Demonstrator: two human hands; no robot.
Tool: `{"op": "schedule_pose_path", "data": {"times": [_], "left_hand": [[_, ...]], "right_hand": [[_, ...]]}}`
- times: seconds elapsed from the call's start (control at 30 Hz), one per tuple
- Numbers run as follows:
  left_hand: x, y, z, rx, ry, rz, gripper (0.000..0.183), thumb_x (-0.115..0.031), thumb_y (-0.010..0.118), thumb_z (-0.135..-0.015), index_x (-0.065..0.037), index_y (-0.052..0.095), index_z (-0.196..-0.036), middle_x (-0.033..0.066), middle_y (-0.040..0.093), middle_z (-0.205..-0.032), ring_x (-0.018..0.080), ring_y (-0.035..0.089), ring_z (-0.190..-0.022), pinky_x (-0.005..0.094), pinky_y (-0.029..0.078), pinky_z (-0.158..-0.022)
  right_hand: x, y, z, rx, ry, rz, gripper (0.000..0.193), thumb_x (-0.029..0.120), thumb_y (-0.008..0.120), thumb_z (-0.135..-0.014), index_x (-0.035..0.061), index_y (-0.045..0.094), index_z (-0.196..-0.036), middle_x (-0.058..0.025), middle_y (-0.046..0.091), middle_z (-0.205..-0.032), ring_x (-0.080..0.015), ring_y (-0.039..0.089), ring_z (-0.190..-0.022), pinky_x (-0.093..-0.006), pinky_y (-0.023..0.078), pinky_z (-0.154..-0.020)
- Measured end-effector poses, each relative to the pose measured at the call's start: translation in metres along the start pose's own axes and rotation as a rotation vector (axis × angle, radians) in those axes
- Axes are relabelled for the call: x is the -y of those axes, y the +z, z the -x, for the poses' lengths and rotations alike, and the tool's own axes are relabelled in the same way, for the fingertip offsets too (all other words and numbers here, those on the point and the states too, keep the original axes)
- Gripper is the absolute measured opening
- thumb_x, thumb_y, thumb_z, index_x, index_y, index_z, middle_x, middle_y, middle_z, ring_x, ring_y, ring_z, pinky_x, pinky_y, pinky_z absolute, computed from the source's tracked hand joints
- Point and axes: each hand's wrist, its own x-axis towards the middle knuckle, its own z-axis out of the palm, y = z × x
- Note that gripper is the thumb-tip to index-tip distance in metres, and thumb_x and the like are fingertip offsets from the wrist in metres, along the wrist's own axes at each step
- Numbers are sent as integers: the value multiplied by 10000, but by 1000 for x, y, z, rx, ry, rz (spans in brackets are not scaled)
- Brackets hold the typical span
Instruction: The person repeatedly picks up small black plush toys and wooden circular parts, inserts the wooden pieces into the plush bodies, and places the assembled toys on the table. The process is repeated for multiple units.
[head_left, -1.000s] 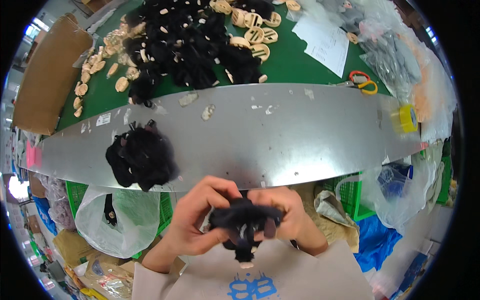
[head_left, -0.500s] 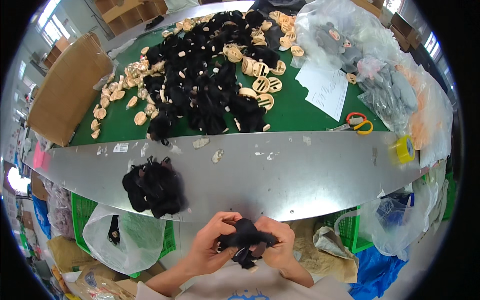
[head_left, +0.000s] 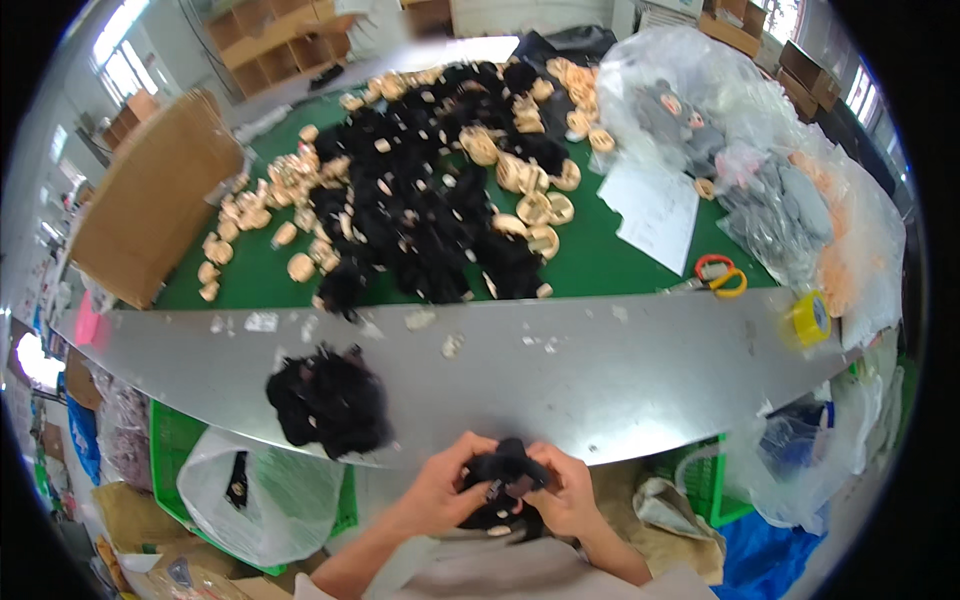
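Observation:
Close to my body, just off the table's near edge, a small black plush toy piece (head_left: 508, 462) is gripped between both hands. My left hand (head_left: 445, 488) pinches its left side with the thumb on top. My right hand (head_left: 568, 495) has its fingers closed on the right side. Dark brown and pale bits show on the plush; the fingers hide part of it. Left of my hands, a small pile of black plush pieces (head_left: 325, 400) lies on the metal table edge (head_left: 500, 370).
A large heap of black plush pieces (head_left: 410, 220) covers the green mat, flanked by cream plastic parts (head_left: 285, 185). To the right are paper (head_left: 650, 215), scissors (head_left: 725, 277), yellow tape (head_left: 811, 318) and bagged grey plush (head_left: 775, 205). Green crates (head_left: 175, 440) stand below; a cardboard box (head_left: 155, 200) is left.
The view has tilted, so the table appears lower. Both hands have drawn slightly closer together around the black plush piece, which has been turned and bunched between the fingers.

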Motion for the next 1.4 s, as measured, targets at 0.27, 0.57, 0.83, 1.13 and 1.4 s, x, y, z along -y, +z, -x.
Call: {"op": "schedule_pose_path", "data": {"times": [0.27,0.57,0.83,1.13,1.4], "left_hand": [[19,0,12,-224,200,-20,257,49,624,-847,8,561,-1093,145,604,-1183,155,578,-1001,267,471,-852],[25,15,7,-409,290,97,214,-73,655,-917,10,557,-1089,101,561,-1226,111,552,-966,232,470,-810],[21,25,-10,-466,295,209,227,-123,643,-941,9,540,-1094,97,555,-1236,119,538,-1012,258,463,-857],[26,23,-9,-613,341,275,257,-93,632,-926,9,515,-1131,114,552,-1225,141,530,-1046,284,442,-909],[0,-27,55,-467,395,416,574,-243,741,-881,-73,407,-1316,27,482,-1187,108,490,-1077,271,396,-959]], "right_hand": [[-21,29,-15,-128,-172,175,158,30,690,-870,-58,582,-946,-85,583,-916,-114,586,-721,-229,499,-631],[-33,47,-27,-332,-239,242,265,176,719,-890,-35,584,-977,-20,563,-858,-68,509,-734,-204,412,-632],[-21,60,-41,-501,-272,255,257,186,699,-907,-19,562,-977,8,550,-852,-56,490,-747,-200,408,-652],[-22,78,-50,-482,-152,205,153,7,619,-856,-8,546,-990,-8,571,-841,-75,536,-777,-224,458,-699],[-12,81,-73,196,-91,85,284,163,735,-788,50,481,-848,1,491,-831,-86,458,-757,-222,358,-652]]}}
